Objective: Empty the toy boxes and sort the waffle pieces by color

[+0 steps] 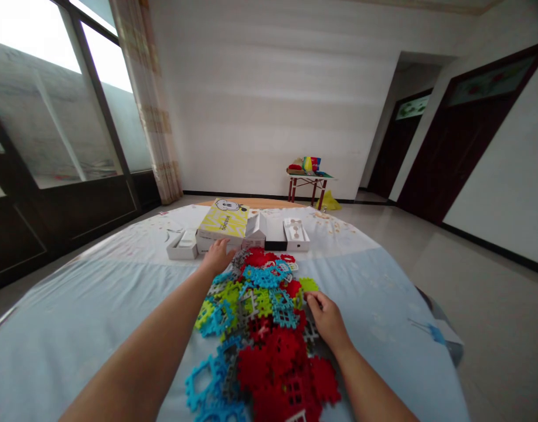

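A long heap of interlocking plastic building pieces lies down the middle of the table, with red pieces [269,357] in front, blue pieces [207,378] at the near left, and green, teal and grey ones farther back. My left hand [218,257] reaches to the far left end of the heap, beside the grey pieces [241,259] and close to the yellow and white box; its fingers look apart and hold nothing visible. On the heap's right side, my right hand [326,319] is closed, thumb and finger pinching the edge of a green piece [299,299].
Behind the heap stand a yellow and white box [225,220], an open white box [182,246] and another white box [296,234]. A pale blue and white cloth [365,293] covers the round table. Against the back wall is a small table [310,176] with colourful packages.
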Tool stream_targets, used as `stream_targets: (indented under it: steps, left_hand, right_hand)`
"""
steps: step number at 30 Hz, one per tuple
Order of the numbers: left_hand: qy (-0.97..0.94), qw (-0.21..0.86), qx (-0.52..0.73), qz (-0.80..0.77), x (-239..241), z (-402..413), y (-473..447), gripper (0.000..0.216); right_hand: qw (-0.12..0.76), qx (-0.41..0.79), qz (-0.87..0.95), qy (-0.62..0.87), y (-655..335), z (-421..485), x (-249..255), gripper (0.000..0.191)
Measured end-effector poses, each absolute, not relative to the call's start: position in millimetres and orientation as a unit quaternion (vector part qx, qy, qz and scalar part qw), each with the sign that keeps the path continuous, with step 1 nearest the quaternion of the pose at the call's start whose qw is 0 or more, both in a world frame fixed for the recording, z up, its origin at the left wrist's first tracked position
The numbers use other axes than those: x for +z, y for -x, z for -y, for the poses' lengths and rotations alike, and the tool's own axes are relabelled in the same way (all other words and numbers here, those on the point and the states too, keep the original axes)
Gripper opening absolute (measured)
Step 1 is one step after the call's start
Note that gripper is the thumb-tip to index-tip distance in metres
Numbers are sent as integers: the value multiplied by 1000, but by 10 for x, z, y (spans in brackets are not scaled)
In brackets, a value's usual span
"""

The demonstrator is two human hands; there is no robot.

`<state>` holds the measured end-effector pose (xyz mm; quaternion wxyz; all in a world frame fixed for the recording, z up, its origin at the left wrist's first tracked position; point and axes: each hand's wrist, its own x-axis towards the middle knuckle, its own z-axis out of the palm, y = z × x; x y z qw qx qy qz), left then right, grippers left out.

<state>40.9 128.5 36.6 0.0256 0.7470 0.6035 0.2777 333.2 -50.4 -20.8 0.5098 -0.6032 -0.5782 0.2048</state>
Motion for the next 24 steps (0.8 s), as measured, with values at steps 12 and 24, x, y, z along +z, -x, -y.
stream_targets:
  steps: [12,24]
  left_hand:
    - [-684,84,361,-628,235,-834,6,53]
    - [-581,216,450,-643,38,-43,300,46]
  right_hand:
    - [511,220,570,605,-3360,472,-186,36]
    - [496,239,643,532,-3147,703,29,50]
